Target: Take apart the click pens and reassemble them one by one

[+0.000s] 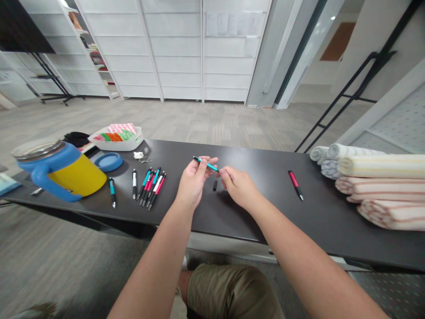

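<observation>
Black table (206, 212) on grey carpeted floor. Rolled towels (381, 186) at its right end, yellow mug (71, 175) at the left. Left hand (194, 181) and right hand (237, 186), fingers pinched closed, hold a teal pen (206, 164) above the table; small black part (214, 185) lies beneath.

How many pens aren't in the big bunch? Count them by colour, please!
Teal: 2 (held teal pen, loose teal pen near the yellow mug)
White: 1 (white pen)
Red: 1 (red pen)
Total: 4
</observation>
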A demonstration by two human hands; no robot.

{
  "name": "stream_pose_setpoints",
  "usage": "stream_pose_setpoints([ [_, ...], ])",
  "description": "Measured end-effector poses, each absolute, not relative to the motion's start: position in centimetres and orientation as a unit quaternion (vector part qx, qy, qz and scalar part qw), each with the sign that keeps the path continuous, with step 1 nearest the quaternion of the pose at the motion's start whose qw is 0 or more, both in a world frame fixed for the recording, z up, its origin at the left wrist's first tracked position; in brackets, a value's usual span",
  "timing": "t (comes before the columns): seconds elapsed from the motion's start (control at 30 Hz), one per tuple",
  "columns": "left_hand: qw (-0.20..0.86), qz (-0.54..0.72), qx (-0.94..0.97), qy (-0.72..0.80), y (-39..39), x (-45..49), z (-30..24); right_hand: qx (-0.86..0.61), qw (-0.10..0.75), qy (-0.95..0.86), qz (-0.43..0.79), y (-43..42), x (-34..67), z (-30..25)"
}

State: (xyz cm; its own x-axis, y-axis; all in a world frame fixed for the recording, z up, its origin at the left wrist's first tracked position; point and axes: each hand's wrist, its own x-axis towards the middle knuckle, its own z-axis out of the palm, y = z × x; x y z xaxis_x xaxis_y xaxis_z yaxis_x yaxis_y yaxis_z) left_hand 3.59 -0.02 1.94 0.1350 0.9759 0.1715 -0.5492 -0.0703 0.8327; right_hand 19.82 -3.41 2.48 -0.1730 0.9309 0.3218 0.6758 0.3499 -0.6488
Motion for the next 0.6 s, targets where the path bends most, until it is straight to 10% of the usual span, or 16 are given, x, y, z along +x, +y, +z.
stream_pose_setpoints([
  [0.6,0.637,0.603,0.392,0.280,-0.02,3.62,1.87,-0.549,0.399,-0.709,0.191,-3.34,19.87,2.38],
])
